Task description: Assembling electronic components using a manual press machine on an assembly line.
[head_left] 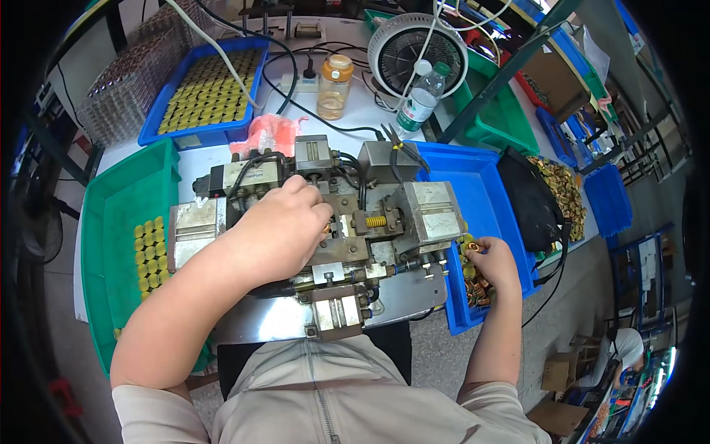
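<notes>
Likely loading: left hand point(287, 226) at the machine point(435, 211), grip hidden; right hand point(495, 260) pinches a part point(475, 248); next needs careful seating

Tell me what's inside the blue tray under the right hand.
In the blue tray, coppery and yellowish parts lie heaped at the near end. The right hand and upper parts hide what lies beneath.

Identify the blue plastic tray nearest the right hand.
Blue rectangular plastic tray right of the grey metal machine; only this one has the right hand over it.
</notes>
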`<state>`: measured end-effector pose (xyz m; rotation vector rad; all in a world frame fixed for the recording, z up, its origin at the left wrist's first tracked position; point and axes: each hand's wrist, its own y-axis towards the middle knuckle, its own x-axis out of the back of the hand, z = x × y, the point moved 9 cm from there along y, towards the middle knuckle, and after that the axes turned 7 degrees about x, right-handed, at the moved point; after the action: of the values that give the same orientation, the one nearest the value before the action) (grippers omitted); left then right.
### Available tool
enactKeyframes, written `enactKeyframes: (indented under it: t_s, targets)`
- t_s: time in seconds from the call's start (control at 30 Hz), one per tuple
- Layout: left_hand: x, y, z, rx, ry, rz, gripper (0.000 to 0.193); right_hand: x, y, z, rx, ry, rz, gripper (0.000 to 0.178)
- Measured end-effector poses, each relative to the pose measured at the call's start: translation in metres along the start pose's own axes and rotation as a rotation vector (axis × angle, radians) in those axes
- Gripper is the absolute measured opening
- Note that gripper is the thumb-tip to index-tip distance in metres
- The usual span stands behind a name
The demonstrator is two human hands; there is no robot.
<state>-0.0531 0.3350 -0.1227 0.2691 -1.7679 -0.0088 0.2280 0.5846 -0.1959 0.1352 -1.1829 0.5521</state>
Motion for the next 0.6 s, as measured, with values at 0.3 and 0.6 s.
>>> enactKeyframes:
  t_s: [0.3, 0.6]
  targets:
    - [-0.007, 0.002, 0.001, -0.041, -0.026, 0.033, 0.019, 0.021, -0.005, -0.033, 0.064, 0.395, -0.391, 0.022]
    - [0.068, -0.014, 0.004, 0.031, -0.182, -0.200, 0.021, 0.027, -0.005, -0.032, 0.216, 0.460, -0.676, 0.019]
